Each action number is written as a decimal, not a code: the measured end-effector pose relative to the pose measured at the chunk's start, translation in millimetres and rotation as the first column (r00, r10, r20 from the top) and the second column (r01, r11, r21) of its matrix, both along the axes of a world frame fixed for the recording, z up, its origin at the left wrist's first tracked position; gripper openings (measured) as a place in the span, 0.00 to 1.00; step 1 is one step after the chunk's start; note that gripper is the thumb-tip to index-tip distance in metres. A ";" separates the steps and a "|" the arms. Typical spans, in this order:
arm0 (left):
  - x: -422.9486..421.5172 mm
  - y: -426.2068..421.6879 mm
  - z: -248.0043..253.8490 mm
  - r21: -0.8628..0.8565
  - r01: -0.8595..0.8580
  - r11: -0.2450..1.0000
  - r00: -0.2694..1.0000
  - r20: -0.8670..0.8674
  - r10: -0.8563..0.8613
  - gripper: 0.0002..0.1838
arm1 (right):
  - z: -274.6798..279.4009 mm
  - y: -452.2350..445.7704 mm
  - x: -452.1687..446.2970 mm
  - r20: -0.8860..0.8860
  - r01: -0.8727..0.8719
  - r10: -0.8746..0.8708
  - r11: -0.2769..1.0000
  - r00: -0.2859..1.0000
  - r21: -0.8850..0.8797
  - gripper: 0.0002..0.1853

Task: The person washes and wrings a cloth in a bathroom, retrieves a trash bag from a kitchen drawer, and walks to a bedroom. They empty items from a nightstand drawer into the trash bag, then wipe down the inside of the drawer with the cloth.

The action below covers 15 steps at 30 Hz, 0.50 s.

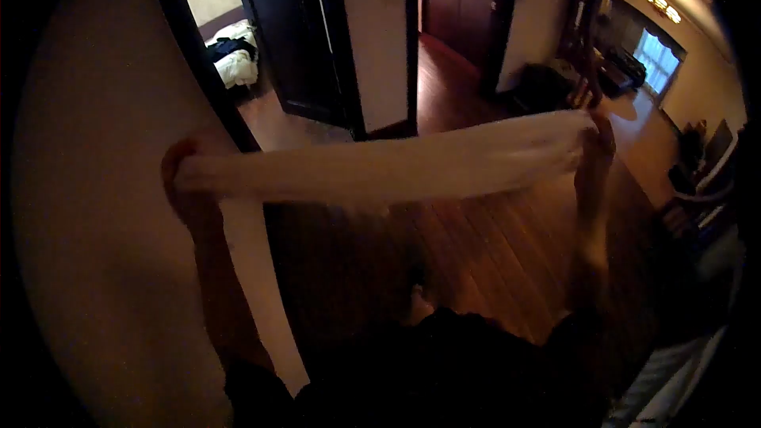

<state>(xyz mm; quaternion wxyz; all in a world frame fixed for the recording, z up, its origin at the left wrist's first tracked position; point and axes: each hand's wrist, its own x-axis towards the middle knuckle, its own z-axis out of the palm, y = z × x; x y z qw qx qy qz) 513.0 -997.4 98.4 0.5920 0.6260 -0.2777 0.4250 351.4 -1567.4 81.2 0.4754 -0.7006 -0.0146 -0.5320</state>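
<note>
A pale cloth is stretched nearly level between my two raised hands, its right end a little higher. At the left end my left hand is closed around the fabric, close to the wall. My right hand grips the opposite end, with the fingers partly lost in shadow. The cloth looks folded or bunched into a long band, and its lower edge is blurred. What kind of cloth it is does not show in the dim light.
Close on my left is a plain wall. Ahead stand a dark door and a reddish door. Wooden floor runs below. A bed with white bedding shows through the left doorway. Dim objects crowd the right side.
</note>
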 end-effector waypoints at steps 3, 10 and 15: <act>37.2 -26.8 -40.2 -0.073 -0.456 0.887 0.824 0.342 0.451 0.28 | -41.6 -6.8 95.7 0.280 0.180 -0.173 0.984 0.944 0.000 0.16; 118.2 -86.2 -181.3 -0.207 -0.274 0.939 0.848 -0.513 0.134 0.25 | -280.7 -3.5 392.1 -0.703 -0.139 0.159 0.987 0.693 0.086 0.15; 218.2 -96.3 -224.2 -0.354 -0.214 0.911 0.673 -0.729 -0.125 0.23 | -333.9 54.9 610.4 -0.567 -0.523 0.741 0.664 0.360 0.535 0.14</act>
